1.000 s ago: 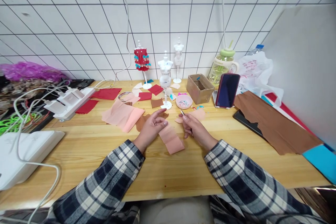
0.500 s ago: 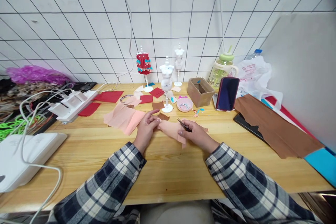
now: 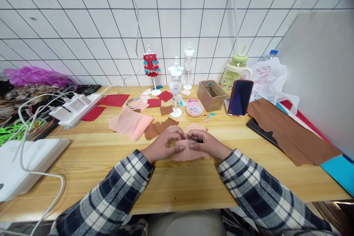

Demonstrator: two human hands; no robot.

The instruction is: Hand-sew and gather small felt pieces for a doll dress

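Observation:
My right hand (image 3: pixel 210 143) is closed around small dark scissors (image 3: pixel 195 139), whose tips point left toward my other hand. Between both hands is a thin peach sheet (image 3: pixel 189 153), which looks like crepe paper. My left hand (image 3: pixel 165 143) pinches the left part of this sheet, its thumb stretched toward the right and its fingers curled. Just behind that hand lie torn brown pieces (image 3: pixel 157 128). A larger peach sheet (image 3: pixel 131 123) rests further left. Some peach material (image 3: pixel 195 127) also shows beyond the scissors.
Behind stand a bare white mini mannequin (image 3: pixel 176 77), another bare one (image 3: pixel 189 62) and one in a red ruffled dress (image 3: pixel 151 65). A pink dish (image 3: pixel 194 109), cardboard box (image 3: pixel 211 96) and propped phone (image 3: pixel 240 97) stand right of them. A power strip (image 3: pixel 79 108) lies left.
My left hand has moved right, close to my right hand. The peach sheet has shifted and turned between them, uncovering more of the brown pieces. The scissors stay in my right hand.

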